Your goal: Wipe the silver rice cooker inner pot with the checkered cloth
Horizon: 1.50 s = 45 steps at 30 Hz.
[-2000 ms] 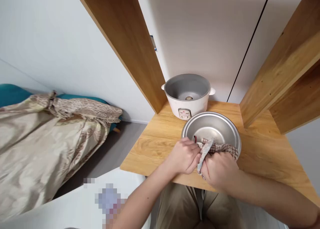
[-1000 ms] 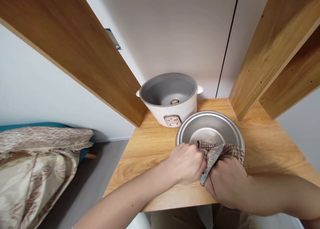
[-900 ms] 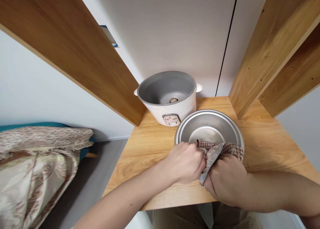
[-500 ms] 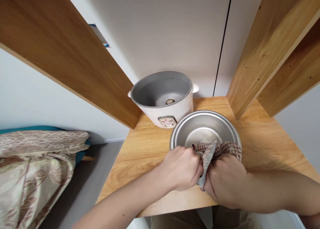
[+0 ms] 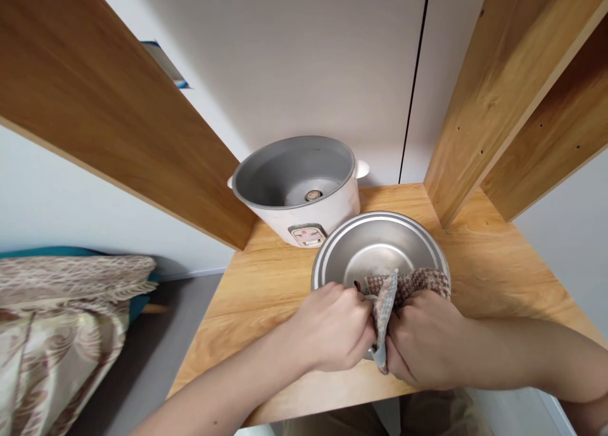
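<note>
A metal inner pot stands on the wooden shelf top, right in front of a white rice cooker body that is open and empty. A brown-and-white checked cloth hangs over the pot's near rim. My left hand is closed on the near rim and the cloth's left end. Beside it, my right hand is closed on the cloth, pressing it against the rim. The two hands almost touch.
Slanted wooden panels rise on the left and right of the shelf. A white wall stands behind the cooker. At the lower left lies a patterned beige bedcover over a teal base, with grey floor between.
The view has swung right and closer, so the bedcover slid out to the left. Both hands stay clamped on the cloth at the pot's near rim, shifting slightly left with the pot.
</note>
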Tool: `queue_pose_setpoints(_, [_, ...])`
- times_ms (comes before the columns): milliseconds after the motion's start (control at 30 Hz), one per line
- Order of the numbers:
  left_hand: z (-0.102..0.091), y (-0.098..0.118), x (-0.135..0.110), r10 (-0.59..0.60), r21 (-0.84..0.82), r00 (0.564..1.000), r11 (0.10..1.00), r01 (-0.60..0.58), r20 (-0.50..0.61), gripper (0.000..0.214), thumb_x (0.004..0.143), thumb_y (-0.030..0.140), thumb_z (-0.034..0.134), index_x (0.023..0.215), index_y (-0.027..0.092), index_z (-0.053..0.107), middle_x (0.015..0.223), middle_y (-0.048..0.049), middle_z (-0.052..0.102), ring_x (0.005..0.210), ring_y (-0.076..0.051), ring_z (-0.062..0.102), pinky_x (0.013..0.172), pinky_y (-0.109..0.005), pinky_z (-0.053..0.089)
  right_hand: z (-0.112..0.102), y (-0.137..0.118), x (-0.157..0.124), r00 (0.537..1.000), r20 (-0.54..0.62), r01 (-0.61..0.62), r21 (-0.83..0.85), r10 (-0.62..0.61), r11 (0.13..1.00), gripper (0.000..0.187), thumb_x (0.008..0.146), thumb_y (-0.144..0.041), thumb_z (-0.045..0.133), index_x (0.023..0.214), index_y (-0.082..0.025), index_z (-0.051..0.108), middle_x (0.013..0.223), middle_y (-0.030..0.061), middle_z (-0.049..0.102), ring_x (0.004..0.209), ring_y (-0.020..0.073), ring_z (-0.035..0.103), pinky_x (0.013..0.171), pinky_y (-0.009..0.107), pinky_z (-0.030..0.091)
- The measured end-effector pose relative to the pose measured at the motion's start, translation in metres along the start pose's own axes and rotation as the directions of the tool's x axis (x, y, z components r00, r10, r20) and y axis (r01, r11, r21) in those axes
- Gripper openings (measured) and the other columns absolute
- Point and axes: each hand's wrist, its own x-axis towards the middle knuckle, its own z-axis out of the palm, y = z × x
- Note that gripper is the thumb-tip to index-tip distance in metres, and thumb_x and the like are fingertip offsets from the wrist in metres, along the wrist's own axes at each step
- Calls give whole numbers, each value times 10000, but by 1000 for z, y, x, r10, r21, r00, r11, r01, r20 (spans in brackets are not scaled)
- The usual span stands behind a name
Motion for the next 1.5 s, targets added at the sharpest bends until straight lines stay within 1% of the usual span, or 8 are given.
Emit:
queue_pose_setpoints(133, [0,1,1,6,2,999,1000,-6,-37,244,793,270,441,635,165,596,582,-90,628,495,-230,596,498,-330,432,3,-18,3,975,21,-221,23,221,975,233,802,-238,504,615,-189,633,619,64,689,507,194,601,479,279,358])
queue_pose_setpoints(433, [4,16,-1,-104,-38,994,994,103,-32,313,891,297,351,686,186,560,668,-64,660,541,-215,620,493,-302,416,3,-20,2,963,-15,-268,53,269,962,201,786,-242,530,639,-178,650,631,75,688,553,200,624,527,290,408])
queue_pose_setpoints(667, [2,9,0,-54,5,999,999,54,7,327,896,296,332,703,194,576,680,-58,671,586,-224,645,542,-314,453,1,-4,-2,998,-58,16,5,-15,1000,277,852,-294,493,642,-188,639,621,48,667,542,182,582,491,292,346])
queue_pose_setpoints(800, [1,8,1,-65,5,998,998,65,21,274,859,282,373,716,194,589,679,-67,673,586,-239,646,546,-329,462,-4,2,-4,999,-7,37,-4,-37,999,317,865,-332,488,635,-177,642,606,58,668,515,168,572,477,287,330])
queue_pose_setpoints(900, [2,10,2,-113,1,993,994,114,29,305,869,307,353,727,192,596,680,-78,674,585,-251,648,533,-337,461,-4,-6,-1,996,39,-76,-8,76,997,313,848,-317,501,601,-176,631,592,66,671,512,171,580,487,279,352])
queue_pose_setpoints(1067, [-1,13,3,-180,-23,981,983,182,69,341,885,338,336,731,186,599,704,-85,682,615,-248,661,548,-324,470,6,-23,6,964,-16,-265,32,265,964,186,773,-242,543,627,-190,646,626,56,689,548,191,611,503,285,375])
queue_pose_setpoints(1333, [-5,8,1,-113,18,992,994,112,53,354,887,302,322,733,178,616,701,-98,677,626,-257,662,577,-348,487,-3,0,-1,998,-44,49,-36,-51,998,294,842,-273,494,596,-182,625,572,51,652,476,166,538,451,288,279])
queue_pose_setpoints(1500, [-4,11,1,-143,7,989,990,143,39,361,882,297,325,725,178,628,706,-102,682,629,-262,665,570,-351,484,-9,6,-3,993,16,116,-42,-115,992,291,865,-275,476,650,-186,650,592,54,665,474,162,521,461,280,290])
